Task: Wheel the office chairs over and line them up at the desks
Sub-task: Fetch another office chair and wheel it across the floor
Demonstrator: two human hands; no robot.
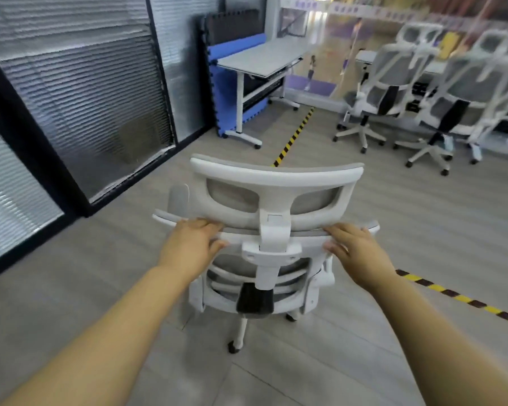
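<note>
Two hands, left (191, 244) and right (353, 249), grip one chair (276, 183) (fingers curled over its back).

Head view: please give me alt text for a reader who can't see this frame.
Seen from above, a person's left hand and right hand grip the backrest top of a white mesh office chair on a grey floor. Ahead stand a white desk and two more chairs beyond striped floor tape.
</note>
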